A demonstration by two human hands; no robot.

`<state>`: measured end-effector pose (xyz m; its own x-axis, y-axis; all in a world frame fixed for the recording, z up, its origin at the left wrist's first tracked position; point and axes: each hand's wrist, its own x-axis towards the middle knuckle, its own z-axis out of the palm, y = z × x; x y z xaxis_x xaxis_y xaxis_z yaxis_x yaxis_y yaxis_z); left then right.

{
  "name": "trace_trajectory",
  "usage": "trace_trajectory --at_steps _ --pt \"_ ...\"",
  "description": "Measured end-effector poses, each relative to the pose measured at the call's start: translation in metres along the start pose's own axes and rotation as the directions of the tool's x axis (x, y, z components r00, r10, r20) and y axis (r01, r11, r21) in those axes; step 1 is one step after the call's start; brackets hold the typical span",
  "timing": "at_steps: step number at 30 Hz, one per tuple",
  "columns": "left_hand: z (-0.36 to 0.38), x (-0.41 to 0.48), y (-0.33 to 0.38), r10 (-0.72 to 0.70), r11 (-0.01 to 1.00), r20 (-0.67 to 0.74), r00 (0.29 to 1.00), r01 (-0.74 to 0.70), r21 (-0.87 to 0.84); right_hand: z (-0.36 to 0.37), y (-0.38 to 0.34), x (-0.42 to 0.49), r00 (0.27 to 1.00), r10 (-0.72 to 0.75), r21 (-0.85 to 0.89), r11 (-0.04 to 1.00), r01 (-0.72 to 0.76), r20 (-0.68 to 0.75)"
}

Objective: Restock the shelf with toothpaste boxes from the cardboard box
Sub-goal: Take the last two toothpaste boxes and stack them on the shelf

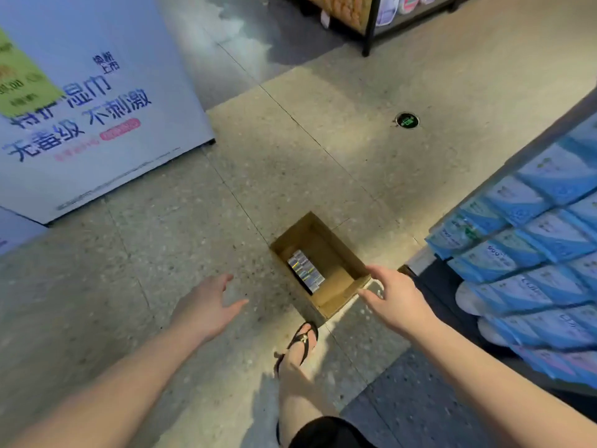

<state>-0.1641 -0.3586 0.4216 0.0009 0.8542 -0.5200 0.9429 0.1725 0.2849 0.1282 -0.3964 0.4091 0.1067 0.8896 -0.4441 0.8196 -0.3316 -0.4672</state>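
Cardboard box sits open on the floor, frame centre. Toothpaste boxes are stacked inside, against its 9 o'clock wall.
Left hand at the box's 8 o'clock: fingers loosely spread, holding nothing.
Right hand at its 4 o'clock, just beside the rim: fingers spread, empty.
Shelf at frame 3 o'clock.

Just left of the right hand, the cardboard box is plain brown board, matt inside and out. The toothpaste boxes lying in it have a glossy, silvery, foil-like print that catches the light. Under the left hand, the floor is speckled stone-look tile, smooth with a dull sheen. Right of the right hand, the blue packs look wrapped in shiny plastic film. Beyond the left hand, the sign panel is smooth, printed and faintly glossy.
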Motion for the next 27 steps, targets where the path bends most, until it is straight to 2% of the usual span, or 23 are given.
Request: trace_trajectory --at_steps 5,11,19,27 --pt "-0.020 0.089 0.018 0.040 0.996 0.102 0.994 -0.048 0.077 0.008 -0.013 0.077 0.995 0.095 0.038 0.995 -0.095 0.019" --pt "-0.013 0.187 0.045 0.109 0.976 0.170 0.979 -0.139 0.170 0.020 -0.012 0.164 0.992 0.097 0.017 0.995 -0.099 0.084" --pt "0.051 0.306 0.057 0.177 0.937 0.322 0.930 -0.260 0.235 0.086 0.030 0.252 0.968 0.211 0.029 0.976 -0.217 0.138" --pt "0.130 0.409 0.024 0.259 0.860 0.484 0.836 -0.428 0.279 0.187 0.084 0.307 0.894 0.412 0.047 0.904 -0.426 0.175"
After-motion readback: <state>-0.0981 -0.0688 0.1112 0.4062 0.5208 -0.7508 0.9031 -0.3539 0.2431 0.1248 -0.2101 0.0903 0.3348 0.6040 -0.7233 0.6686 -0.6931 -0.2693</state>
